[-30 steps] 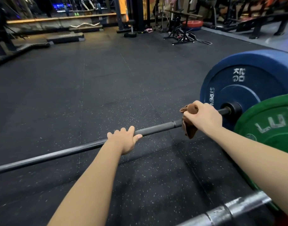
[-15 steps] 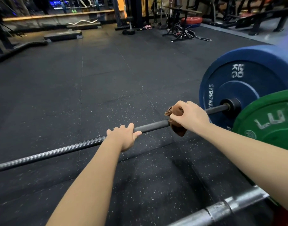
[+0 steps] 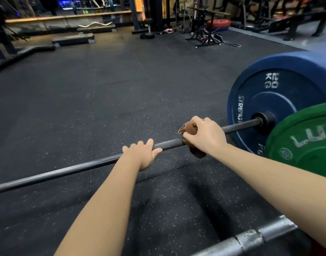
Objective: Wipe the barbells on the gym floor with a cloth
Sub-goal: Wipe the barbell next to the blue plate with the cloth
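A dark barbell bar lies across the black rubber floor, running up to a blue 20 kg plate at the right. My left hand grips the bar near its middle. A short way to the right, my right hand holds a brown cloth wrapped round the bar; part of the cloth hangs below my wrist. A second barbell lies nearer to me, with a silver sleeve and a green plate.
The speckled rubber floor stretches away ahead. At the back stand a black step platform, a rack stand, red plates and benches at the far right.
My right hand has slid the cloth leftward along the bar, away from the blue plate and closer to my left hand. My left hand has stayed in place.
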Action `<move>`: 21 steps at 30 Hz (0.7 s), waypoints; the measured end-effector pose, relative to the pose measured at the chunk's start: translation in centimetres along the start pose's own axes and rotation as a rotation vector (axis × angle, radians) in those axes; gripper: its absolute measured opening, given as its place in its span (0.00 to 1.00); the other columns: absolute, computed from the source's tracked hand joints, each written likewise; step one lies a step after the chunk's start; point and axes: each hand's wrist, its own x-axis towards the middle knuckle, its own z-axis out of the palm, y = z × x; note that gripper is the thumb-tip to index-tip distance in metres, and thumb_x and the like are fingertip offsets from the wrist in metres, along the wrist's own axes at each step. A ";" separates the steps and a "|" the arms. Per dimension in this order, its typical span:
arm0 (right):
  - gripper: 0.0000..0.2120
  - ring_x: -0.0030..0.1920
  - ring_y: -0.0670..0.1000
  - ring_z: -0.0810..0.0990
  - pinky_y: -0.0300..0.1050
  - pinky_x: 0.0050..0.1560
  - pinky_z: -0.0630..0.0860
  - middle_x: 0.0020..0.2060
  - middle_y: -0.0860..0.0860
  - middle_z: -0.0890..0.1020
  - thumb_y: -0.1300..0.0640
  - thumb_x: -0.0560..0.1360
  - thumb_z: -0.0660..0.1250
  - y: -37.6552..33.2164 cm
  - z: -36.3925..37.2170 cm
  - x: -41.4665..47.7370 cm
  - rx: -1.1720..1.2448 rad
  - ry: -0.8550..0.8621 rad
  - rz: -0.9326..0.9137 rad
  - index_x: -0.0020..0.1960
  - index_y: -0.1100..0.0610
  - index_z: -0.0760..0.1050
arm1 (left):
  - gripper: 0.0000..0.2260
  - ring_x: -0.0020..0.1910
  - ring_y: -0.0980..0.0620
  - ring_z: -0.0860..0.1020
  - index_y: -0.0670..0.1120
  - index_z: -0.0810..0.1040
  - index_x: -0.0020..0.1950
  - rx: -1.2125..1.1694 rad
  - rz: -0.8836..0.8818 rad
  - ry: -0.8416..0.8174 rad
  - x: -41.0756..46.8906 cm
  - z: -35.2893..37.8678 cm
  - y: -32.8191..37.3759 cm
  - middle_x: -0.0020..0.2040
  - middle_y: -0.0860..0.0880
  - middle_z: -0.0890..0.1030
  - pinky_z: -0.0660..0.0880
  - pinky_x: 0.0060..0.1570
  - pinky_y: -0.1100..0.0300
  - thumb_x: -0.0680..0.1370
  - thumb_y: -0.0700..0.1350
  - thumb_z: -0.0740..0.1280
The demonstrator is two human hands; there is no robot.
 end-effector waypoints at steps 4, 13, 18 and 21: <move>0.18 0.46 0.55 0.77 0.49 0.44 0.76 0.46 0.49 0.76 0.34 0.72 0.66 1.4 -0.9 1.1 -0.002 -0.025 0.032 0.52 0.46 0.72 | 0.25 0.66 0.39 0.72 0.49 0.63 0.70 -0.004 -0.002 -0.007 -0.1 -0.1 0.1 0.67 0.43 0.73 0.64 0.65 0.40 0.85 0.64 0.43; 0.19 0.48 0.58 0.77 0.48 0.42 0.72 0.46 0.52 0.77 0.33 0.73 0.65 -0.4 -0.4 1.3 -0.049 0.004 0.129 0.52 0.47 0.70 | 0.25 0.67 0.39 0.72 0.49 0.64 0.70 -0.008 -0.002 -0.016 -0.1 -0.1 0.0 0.68 0.42 0.72 0.64 0.66 0.39 0.85 0.64 0.43; 0.19 0.50 0.56 0.76 0.49 0.45 0.73 0.49 0.51 0.75 0.36 0.73 0.67 -3.3 0.7 -0.1 -0.036 -0.103 -0.088 0.56 0.46 0.71 | 0.25 0.67 0.38 0.71 0.49 0.64 0.70 -0.005 -0.008 -0.003 0.0 0.0 0.1 0.68 0.42 0.72 0.64 0.66 0.39 0.85 0.64 0.44; 0.18 0.49 0.56 0.77 0.50 0.46 0.74 0.48 0.49 0.76 0.35 0.73 0.66 -2.1 -0.4 0.4 -0.056 -0.175 -0.141 0.57 0.44 0.71 | 0.25 0.68 0.38 0.71 0.48 0.64 0.70 -0.010 -0.012 -0.005 -0.1 0.0 0.1 0.68 0.42 0.72 0.64 0.66 0.39 0.85 0.64 0.43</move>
